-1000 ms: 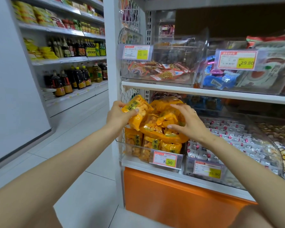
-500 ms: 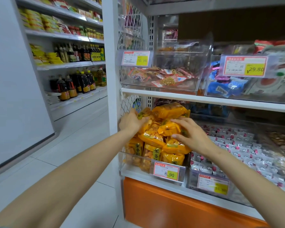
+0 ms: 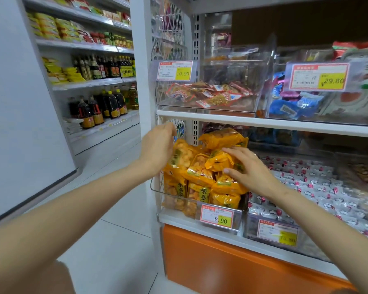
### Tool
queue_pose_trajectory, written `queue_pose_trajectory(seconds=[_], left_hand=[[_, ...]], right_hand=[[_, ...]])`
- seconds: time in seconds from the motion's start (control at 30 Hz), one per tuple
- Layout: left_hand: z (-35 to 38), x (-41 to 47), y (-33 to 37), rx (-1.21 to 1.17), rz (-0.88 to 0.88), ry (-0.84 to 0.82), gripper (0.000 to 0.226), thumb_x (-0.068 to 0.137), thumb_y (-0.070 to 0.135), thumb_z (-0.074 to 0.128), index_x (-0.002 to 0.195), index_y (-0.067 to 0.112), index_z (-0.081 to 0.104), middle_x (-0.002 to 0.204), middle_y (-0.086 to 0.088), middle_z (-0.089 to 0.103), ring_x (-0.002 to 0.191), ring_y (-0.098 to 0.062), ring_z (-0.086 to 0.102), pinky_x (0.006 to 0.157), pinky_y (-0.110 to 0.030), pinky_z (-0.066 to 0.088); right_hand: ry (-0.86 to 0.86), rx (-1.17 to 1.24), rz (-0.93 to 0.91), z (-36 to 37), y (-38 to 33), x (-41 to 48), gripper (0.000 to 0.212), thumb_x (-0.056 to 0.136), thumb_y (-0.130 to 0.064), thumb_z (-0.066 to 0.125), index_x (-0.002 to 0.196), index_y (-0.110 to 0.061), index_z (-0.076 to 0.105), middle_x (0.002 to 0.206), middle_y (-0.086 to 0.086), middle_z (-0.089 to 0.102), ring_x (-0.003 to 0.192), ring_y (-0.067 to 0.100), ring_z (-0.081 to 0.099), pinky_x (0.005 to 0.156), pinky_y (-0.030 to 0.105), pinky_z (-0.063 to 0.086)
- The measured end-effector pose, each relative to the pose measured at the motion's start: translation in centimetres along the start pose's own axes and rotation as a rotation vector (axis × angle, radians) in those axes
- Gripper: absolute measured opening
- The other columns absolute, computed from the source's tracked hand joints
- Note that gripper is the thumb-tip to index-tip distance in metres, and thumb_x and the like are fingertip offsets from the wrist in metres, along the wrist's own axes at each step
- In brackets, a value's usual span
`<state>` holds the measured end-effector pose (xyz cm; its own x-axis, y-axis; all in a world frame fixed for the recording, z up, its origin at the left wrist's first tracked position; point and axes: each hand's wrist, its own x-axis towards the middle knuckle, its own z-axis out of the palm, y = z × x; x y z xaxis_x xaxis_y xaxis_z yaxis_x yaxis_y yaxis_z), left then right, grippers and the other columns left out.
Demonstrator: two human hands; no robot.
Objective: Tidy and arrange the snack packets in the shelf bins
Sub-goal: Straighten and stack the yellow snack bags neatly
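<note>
Head view, middle of the frame: yellow snack packets (image 3: 202, 170) heaped high in a clear bin (image 3: 157, 188) at the left end of the lower shelf (image 3: 179, 221), behind a price tag (image 3: 218, 216) reading 8.90. Front row standing upright with labels out, upper ones lying loose and crosswise.

Flat on top of the heap, the right hand (image 3: 249, 168): fingers straight and spread, thumb low at the front of one packet, pressing rather than gripping. At the heap's left flank, the left hand (image 3: 157, 149), seen from the back, fingers curled towards the mesh side panel (image 3: 180, 129); cannot tell whether gripping a packet or only steadying the pile.

Probably light, puffed with air, soft-walled. Glossy film, so likely slippery one against another and quick to slide off a tall stack. Inside, seemingly crisp puffed pieces, so likely easy to crush: no hard squeezing.

Best taken by a crimped end seal, or across the narrow sides with a loose pinch, not by the pillowy middle. For settling the pile, a gentle flat palm from above and a second hand as a wall at the side. Main hazard, by judgement: the topmost packet (image 3: 221, 137) slipping forward over the low front rim.
</note>
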<state>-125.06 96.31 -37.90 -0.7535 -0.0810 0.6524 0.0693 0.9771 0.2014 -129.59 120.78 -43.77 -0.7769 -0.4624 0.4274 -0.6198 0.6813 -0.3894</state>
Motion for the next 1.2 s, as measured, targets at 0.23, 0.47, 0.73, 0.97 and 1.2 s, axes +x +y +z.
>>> queue_pose_trajectory(seconds=[0.23, 0.47, 0.73, 0.97, 1.2], left_hand=[[1.6, -1.2, -0.6, 0.151, -0.097, -0.541, 0.05, 0.085, 0.04, 0.063, 0.119, 0.007, 0.046, 0.119, -0.011, 0.056, 0.108, -0.028, 0.053, 0.076, -0.035, 0.042], [2.8, -2.3, -0.6, 0.206, -0.018, -0.69, 0.089, 0.072, 0.051, 0.073, 0.139, 0.015, 0.028, 0.142, -0.013, 0.03, 0.13, -0.035, 0.031, 0.099, -0.045, 0.038], [3.8, -4.8, -2.8, 0.186, 0.126, -0.369, 0.052, 0.087, 0.019, 0.057, 0.135, 0.027, 0.039, 0.128, -0.013, 0.035, 0.122, -0.03, 0.03, 0.09, -0.041, 0.041], [-0.1, -5.0, -4.3, 0.088, 0.39, -0.048, 0.05, 0.068, 0.0, 0.075, 0.111, 0.019, 0.058, 0.1, -0.014, 0.051, 0.094, -0.029, 0.047, 0.06, -0.03, 0.035], [-6.1, -4.8, -6.6, -0.15, 0.723, -0.162, 0.048, 0.078, 0.012, 0.07, 0.119, 0.028, 0.051, 0.109, -0.006, 0.05, 0.094, -0.016, 0.045, 0.073, -0.022, 0.044]], right_hand=[[0.001, 0.02, 0.044, -0.1, -1.3, 0.4, 0.056, 0.089, -0.04, 0.059, 0.14, -0.03, 0.039, 0.145, 0.0, 0.036, 0.132, 0.02, 0.036, 0.105, 0.037, 0.035], [-0.002, 0.008, 0.06, -0.2, -1.5, 0.3, 0.057, 0.088, -0.04, 0.059, 0.14, -0.029, 0.039, 0.144, 0.002, 0.037, 0.132, 0.021, 0.035, 0.107, 0.039, 0.034], [-0.007, 0.003, 0.089, -0.1, -2.1, 0.2, 0.057, 0.088, -0.042, 0.06, 0.14, -0.031, 0.039, 0.146, 0.002, 0.034, 0.135, 0.022, 0.031, 0.107, 0.04, 0.031], [0.117, 0.003, -0.03, -0.6, -3.2, 0.3, 0.056, 0.084, -0.036, 0.066, 0.136, -0.03, 0.045, 0.143, 0.0, 0.04, 0.134, 0.018, 0.03, 0.109, 0.037, 0.027], [-0.112, 0.181, -0.248, -1.9, -7.0, 0.8, 0.097, 0.07, -0.036, 0.081, 0.146, -0.035, 0.02, 0.153, -0.014, 0.016, 0.143, 0.008, 0.007, 0.114, 0.035, 0.01]])
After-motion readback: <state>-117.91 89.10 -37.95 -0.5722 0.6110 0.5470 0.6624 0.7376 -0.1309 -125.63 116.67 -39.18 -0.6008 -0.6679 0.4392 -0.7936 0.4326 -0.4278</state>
